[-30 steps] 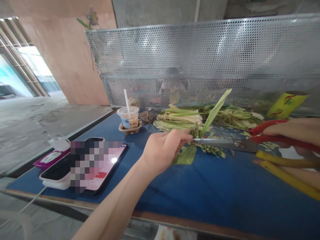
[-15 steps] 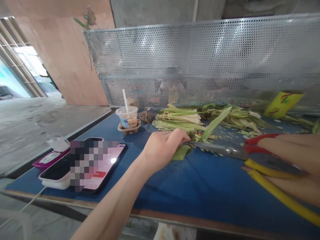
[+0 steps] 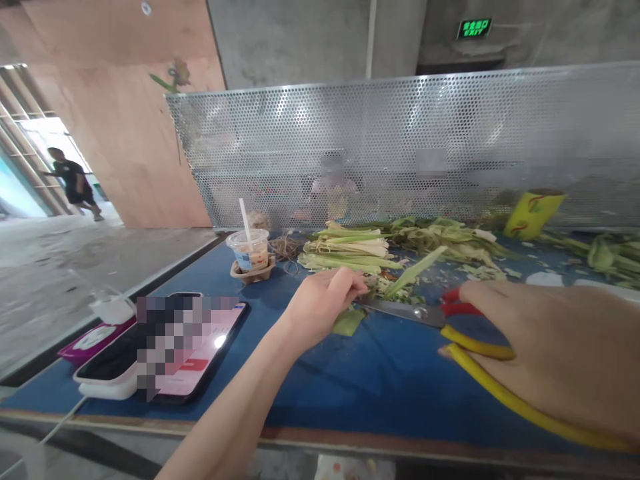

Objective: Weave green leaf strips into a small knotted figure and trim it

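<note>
My left hand [image 3: 325, 297] is closed over the blue table, thumb and fingers pinched together. Its fingers hide what lies between them. A flat green leaf piece [image 3: 349, 321] shows just below the fingertips. In my right hand [image 3: 555, 347] are scissors [image 3: 421, 312] with red and yellow handles. Their blades point left, with the tip right beside my left fingers. Just behind the blades a long pale-green leaf [image 3: 417, 270] slants up over small green clippings. A bundle of pale-green stalks [image 3: 350, 247] lies beyond my left hand.
A heap of leafy husks [image 3: 445, 240] and a yellow roll [image 3: 534, 213] stand before a perforated metal screen [image 3: 300, 133]. On the left are a drink cup [image 3: 250, 250] in a cardboard holder, phones [image 3: 190, 373] and a purple box [image 3: 95, 340]. A person [image 3: 73, 180] walks far left.
The camera view has tilted up, and an exit sign and a walking person now show. My right hand with the scissors appears further left. My left hand stays pinched by the scissor tip.
</note>
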`<state>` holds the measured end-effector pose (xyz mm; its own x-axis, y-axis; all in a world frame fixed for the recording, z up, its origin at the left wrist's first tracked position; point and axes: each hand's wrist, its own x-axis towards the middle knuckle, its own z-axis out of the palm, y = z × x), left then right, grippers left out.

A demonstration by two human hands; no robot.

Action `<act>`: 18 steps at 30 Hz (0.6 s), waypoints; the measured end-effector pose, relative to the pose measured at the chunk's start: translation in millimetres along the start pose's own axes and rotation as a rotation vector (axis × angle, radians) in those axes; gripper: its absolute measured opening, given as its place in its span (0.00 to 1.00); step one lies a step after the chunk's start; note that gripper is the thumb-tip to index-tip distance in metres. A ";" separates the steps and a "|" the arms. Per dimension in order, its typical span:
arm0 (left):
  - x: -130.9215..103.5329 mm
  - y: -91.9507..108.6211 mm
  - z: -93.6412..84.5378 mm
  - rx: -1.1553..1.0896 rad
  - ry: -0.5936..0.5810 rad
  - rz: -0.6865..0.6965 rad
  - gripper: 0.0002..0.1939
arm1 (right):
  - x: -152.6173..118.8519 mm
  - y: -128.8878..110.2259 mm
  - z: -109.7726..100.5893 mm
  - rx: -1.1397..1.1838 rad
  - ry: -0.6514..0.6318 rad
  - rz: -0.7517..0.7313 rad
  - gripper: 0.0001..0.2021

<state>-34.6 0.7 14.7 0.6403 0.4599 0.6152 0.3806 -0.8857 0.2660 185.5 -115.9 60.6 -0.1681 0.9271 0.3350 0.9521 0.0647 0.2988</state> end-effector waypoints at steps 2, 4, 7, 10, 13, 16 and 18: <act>0.2 -1.4 0.4 0.022 -0.001 0.017 0.07 | -0.3 -1.8 -2.0 0.001 -0.003 -0.006 0.12; 0.3 -1.4 -0.5 0.043 -0.010 0.022 0.06 | -0.3 -3.3 -2.4 0.007 -0.013 0.000 0.13; 0.7 1.2 -4.0 0.040 -0.012 -0.006 0.06 | 1.6 -4.3 -1.5 0.015 -0.094 0.033 0.14; 1.9 3.6 -8.0 0.051 0.007 -0.055 0.05 | 5.2 -2.5 3.7 0.037 -0.217 0.094 0.14; 3.2 3.9 -8.7 0.093 0.054 -0.098 0.05 | 6.1 2.5 18.2 0.045 -0.333 0.152 0.14; 4.1 3.6 -3.0 0.150 0.076 -0.104 0.05 | 0.0 8.4 38.7 0.067 -0.425 0.228 0.14; 5.8 5.0 4.0 0.178 0.057 -0.073 0.05 | -7.7 11.9 49.7 0.100 -0.460 0.272 0.14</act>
<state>-26.2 -0.7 16.6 0.5700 0.5138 0.6412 0.5401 -0.8224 0.1789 210.8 -103.9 17.1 0.1953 0.9797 -0.0443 0.9691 -0.1858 0.1622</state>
